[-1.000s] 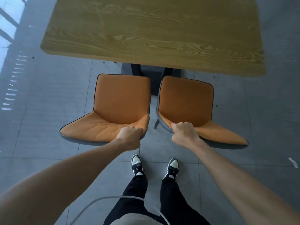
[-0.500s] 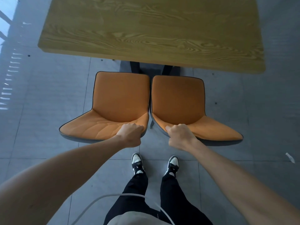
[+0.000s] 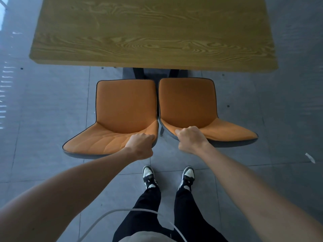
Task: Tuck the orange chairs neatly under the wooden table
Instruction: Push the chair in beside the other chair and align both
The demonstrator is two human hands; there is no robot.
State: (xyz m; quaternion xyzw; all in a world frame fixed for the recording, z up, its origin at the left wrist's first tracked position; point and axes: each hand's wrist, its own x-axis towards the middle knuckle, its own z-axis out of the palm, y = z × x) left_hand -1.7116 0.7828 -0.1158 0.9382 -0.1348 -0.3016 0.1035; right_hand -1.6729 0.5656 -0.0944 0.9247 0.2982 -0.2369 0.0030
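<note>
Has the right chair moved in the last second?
Yes. The right chair has slid left toward the left chair; the gap that showed the table's dark base between them has closed, and the seats now almost touch.

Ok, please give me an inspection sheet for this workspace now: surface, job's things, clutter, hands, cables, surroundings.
Surface: wooden table, top bare in view; dark base partly visible beneath its near edge.
Job's things: left orange chair and right orange chair, side by side, seats almost touching, both fully outside the table's near edge, not tucked.
Clutter: small pale scrap on the floor at right.
Hands: left hand closed on the left chair's backrest top; right hand closed on the right chair's backrest top.
Cables: white cable curving across the person's legs.
Surroundings: grey tiled floor; bright reflections at far left; person's black-and-white shoes behind the chairs.
</note>
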